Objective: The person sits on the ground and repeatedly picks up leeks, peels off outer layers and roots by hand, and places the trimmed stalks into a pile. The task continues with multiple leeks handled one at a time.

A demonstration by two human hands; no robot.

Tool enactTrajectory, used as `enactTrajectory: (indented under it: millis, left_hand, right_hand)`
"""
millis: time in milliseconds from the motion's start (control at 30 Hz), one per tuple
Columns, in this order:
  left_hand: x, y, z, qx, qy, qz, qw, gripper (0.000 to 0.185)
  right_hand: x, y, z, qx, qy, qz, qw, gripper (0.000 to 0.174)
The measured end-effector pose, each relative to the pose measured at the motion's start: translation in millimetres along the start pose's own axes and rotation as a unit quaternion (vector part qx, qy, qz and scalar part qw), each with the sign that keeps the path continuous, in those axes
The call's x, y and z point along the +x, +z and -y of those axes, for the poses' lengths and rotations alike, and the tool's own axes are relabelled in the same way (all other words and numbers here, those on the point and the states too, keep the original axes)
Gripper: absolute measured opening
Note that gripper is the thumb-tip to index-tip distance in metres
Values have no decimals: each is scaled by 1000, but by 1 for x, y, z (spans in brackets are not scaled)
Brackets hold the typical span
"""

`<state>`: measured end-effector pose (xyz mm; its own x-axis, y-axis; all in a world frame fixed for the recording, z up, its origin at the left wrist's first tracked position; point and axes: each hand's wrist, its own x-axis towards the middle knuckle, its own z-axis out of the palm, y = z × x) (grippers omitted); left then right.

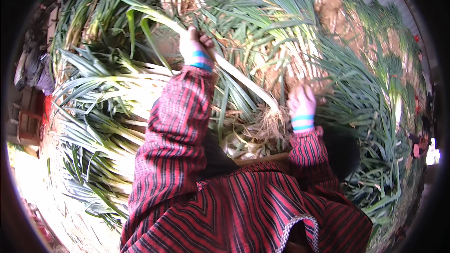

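My left hand [192, 45], in a glove with a pink and blue striped cuff, grips a long Welsh onion [242, 77] around its stalk. Its green leaves reach to the upper left, and the white shank slants down to a tuft of roots [273, 120]. Beside those roots is my right hand [301, 102], gloved alike, with bent fingers; whether anything is in them cannot be made out. Under the roots lies a heap of peeled leaf scraps [248, 144].
To my left, a pile of onions with bare white shanks [140, 89] lies close to my sleeve. Soil-covered onions [299, 52] are stacked ahead, and more leafy bunches [369, 84] spread along the right. A reddish wooden frame [29, 126] stands at the far left.
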<state>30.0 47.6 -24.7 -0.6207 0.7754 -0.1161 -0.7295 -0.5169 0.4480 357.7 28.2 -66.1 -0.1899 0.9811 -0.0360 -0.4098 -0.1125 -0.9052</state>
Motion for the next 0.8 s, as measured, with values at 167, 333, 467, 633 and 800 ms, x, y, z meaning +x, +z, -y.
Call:
enactTrajectory:
  millis: [167,333,467,633,800]
  left_hand:
    - [-3,9,-8,-52,10,8,999,8]
    - [-48,4,33,212,57,-94,971,35]
    - [-60,-4,28,249,125,-128,952,15]
    - [-56,33,-52,92,116,-28,989,7]
    - [-36,58,-168,104,257,27,961,9]
  right_hand:
    - [-22,9,21,-243,8,-12,970,21]
    - [-50,53,-14,-434,-113,78,890,30]
    - [-55,50,-33,-488,-123,132,854,34]
    - [-46,21,-64,-523,-89,198,824,26]
    - [-46,-24,-80,-422,179,139,878,13]
